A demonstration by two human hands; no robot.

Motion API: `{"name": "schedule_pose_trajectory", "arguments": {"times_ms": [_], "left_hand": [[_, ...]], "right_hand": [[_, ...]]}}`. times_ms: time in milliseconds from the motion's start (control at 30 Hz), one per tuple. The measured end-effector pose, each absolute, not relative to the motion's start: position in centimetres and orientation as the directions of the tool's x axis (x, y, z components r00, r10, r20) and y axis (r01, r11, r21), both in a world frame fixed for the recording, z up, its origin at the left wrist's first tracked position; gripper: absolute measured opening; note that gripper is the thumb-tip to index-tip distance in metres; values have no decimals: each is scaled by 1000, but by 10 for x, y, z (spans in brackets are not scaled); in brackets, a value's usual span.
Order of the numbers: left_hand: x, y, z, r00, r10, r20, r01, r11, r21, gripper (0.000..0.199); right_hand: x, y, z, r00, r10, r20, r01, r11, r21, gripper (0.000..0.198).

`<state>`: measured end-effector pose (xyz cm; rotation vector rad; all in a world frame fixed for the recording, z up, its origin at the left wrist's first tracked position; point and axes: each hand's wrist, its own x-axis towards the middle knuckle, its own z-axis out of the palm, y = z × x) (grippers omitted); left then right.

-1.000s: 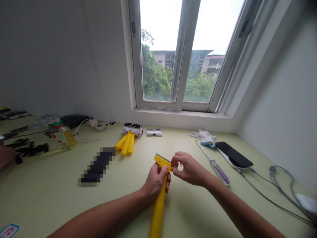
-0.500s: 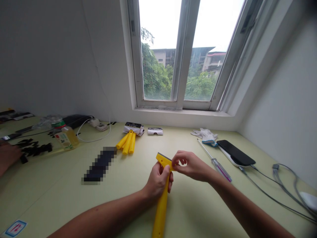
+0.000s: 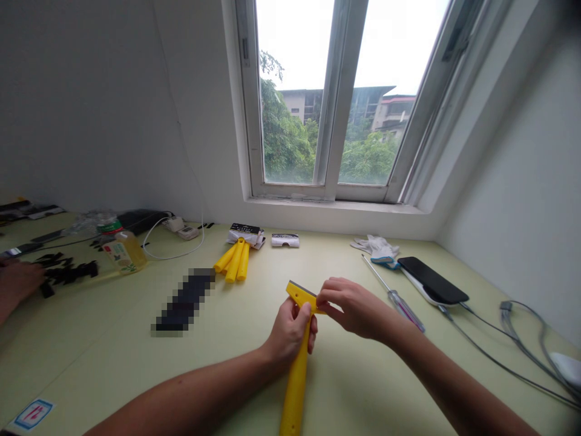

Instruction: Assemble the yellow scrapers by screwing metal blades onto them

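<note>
Yellow, the scraper [image 3: 297,375] sits clamped in my left hand [image 3: 287,333], seemingly to steady its head [image 3: 302,297] while my right hand [image 3: 348,306] pinches the right end.

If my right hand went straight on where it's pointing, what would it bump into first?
The yellow scraper head, most likely: the fingers of your right hand seem to touch its end, though depth is unclear.

The head-worn camera faced the window [image 3: 338,103] from well back of it, across the table [image 3: 113,351], angled downward, with the person's left hand [image 3: 285,332] and right hand [image 3: 351,304] nearer, below the window in view.
</note>
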<state>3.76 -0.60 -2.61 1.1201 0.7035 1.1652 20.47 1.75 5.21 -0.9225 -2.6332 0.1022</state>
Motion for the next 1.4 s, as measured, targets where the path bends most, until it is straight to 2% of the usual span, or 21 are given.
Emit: {"name": "schedule_pose_trajectory", "arguments": {"times_ms": [133, 333, 533, 633, 700, 767, 867, 933, 1033, 1167, 1233, 1300, 1333, 1400], "left_hand": [[38, -5, -28, 282, 953, 110, -343, -7, 939, 25], [37, -4, -29, 249, 966, 70, -352, 22, 936, 26], [37, -4, -28, 215, 975, 47, -364, 35, 931, 27], [36, -4, -26, 220, 974, 61, -373, 26, 928, 28], [35, -4, -24, 242, 968, 74, -373, 23, 927, 28], [35, -4, -22, 261, 962, 85, -369, 19, 929, 29], [35, -5, -19, 290, 951, 108, -358, 4, 934, 28], [34, -5, -16, 324, 938, 125, -344, -6, 939, 27], [33, -5, -14, 402, 906, 130, -302, -3, 953, 29], [30, 1, -12, 480, 874, 82, -239, 40, 970, 32], [28, 6, -9, 461, 887, 18, -171, 69, 983, 33], [24, 11, -4, 337, 941, -3, -57, 24, 998, 36], [21, 13, 0, 240, 970, 46, 23, -53, 998, 37], [18, 14, 8, 109, 949, 296, 239, -314, 919, 34]], "right_hand": [[203, 16, 52, -733, 613, 295, 610, 784, -113, 10], [203, 13, 48, -800, 533, 277, 567, 822, 53, 18], [199, 10, 43, -786, 532, 314, 578, 813, 71, 18], [198, 10, 43, -727, 579, 369, 598, 798, -74, 15], [198, 14, 42, -631, 654, 418, 599, 752, -273, 12], [200, 19, 39, -516, 756, 404, 576, 655, -489, 9], [203, 27, 36, -439, 872, 217, 466, 427, -775, 23], [204, 29, 36, -495, 867, 63, 357, 269, -895, 32], [205, 29, 38, -605, 795, -47, 245, 130, -961, 28], [206, 28, 38, -598, 800, -37, 174, 84, -981, 25], [208, 32, 36, -562, 827, -33, 163, 71, -984, 24], [211, 36, 33, -517, 855, -42, 154, 44, -987, 23], [213, 38, 32, -492, 869, -49, 146, 27, -989, 22], [217, 41, 30, -440, 896, -60, 127, -5, -992, 21]]}}
